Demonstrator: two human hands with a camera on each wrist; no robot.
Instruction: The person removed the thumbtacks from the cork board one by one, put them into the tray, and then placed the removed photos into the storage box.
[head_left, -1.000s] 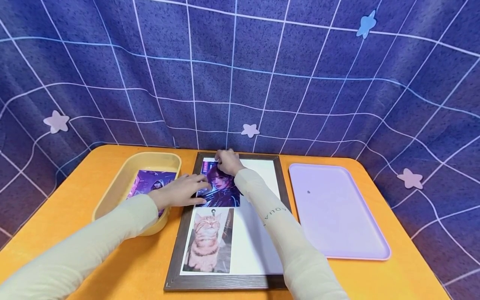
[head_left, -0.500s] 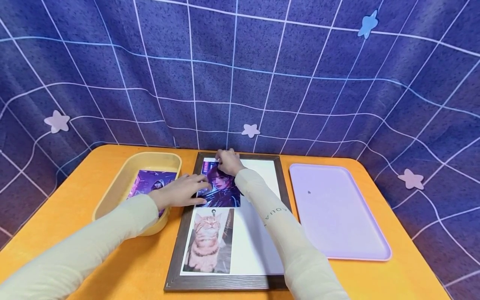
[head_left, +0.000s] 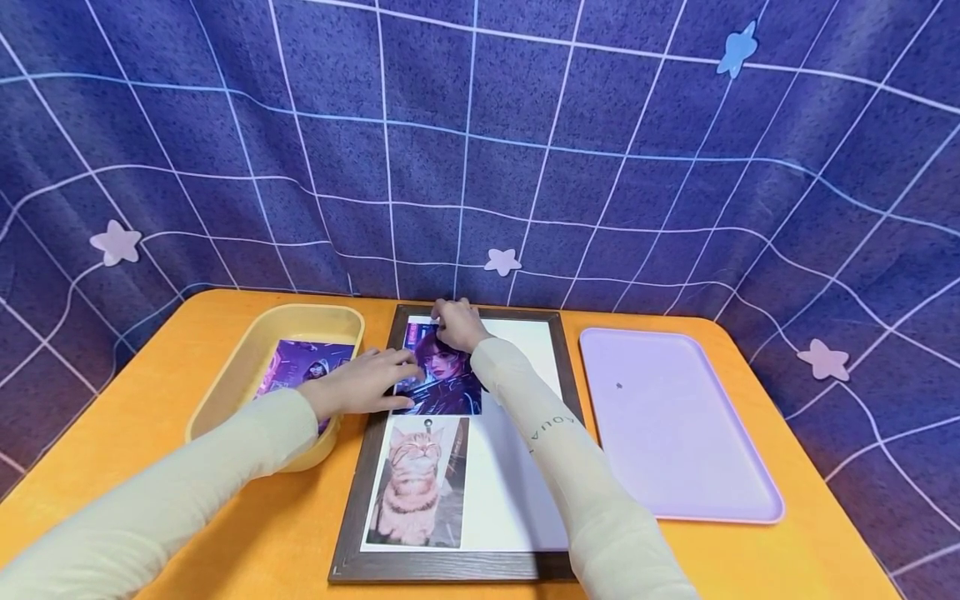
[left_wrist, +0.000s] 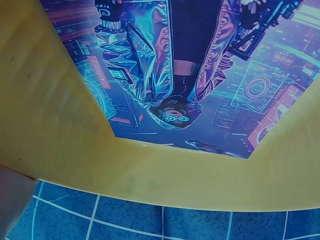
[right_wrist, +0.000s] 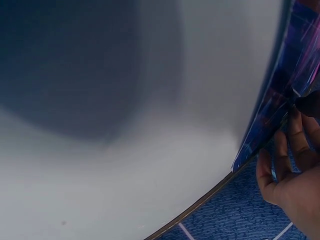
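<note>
A purple-blue picture (head_left: pixel 452 387) of a dark-haired figure lies at the upper left of a white board (head_left: pixel 517 467) with a dark wooden frame (head_left: pixel 450 567). My left hand (head_left: pixel 365 383) rests over its left edge, fingers spread. At its top edge is my right hand (head_left: pixel 459 325), fingers bent; the right wrist view shows the thumb (right_wrist: pixel 308 103) and a fingertip close together on that edge. What lies between them is hidden. Below, a cat picture (head_left: pixel 412 492) has a small round silver pin or magnet (head_left: pixel 428 423) at its top.
To the left stands a yellow bin (head_left: pixel 217 400) holding another purple print (left_wrist: pixel 170 65) of a hooded figure, partly under my left forearm. A lilac tray (head_left: pixel 675 442) with a tiny dark piece (head_left: pixel 618 386) lies right of the frame. Behind the orange table hangs a blue grid curtain (head_left: pixel 420 125).
</note>
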